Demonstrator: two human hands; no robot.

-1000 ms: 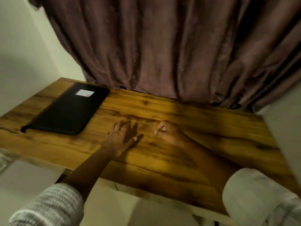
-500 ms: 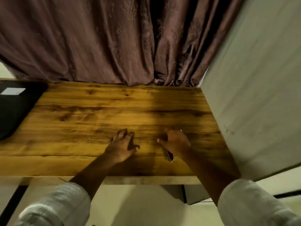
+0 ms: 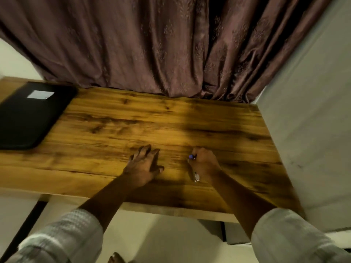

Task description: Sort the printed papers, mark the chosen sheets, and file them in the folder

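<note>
Black folder [image 3: 28,118] back, blue-tipped pen [image 3: 193,168] clearer

I seem to be in a room at home. My wooden worktop [image 3: 171,118] stands against a patterned brown curtain [image 3: 152,44], tucked beside a plain wall [image 3: 307,114].

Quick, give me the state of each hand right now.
Left hand: open, fingers spread flat on the wooden table, holding nothing.
Right hand: closed around a pen.
</note>
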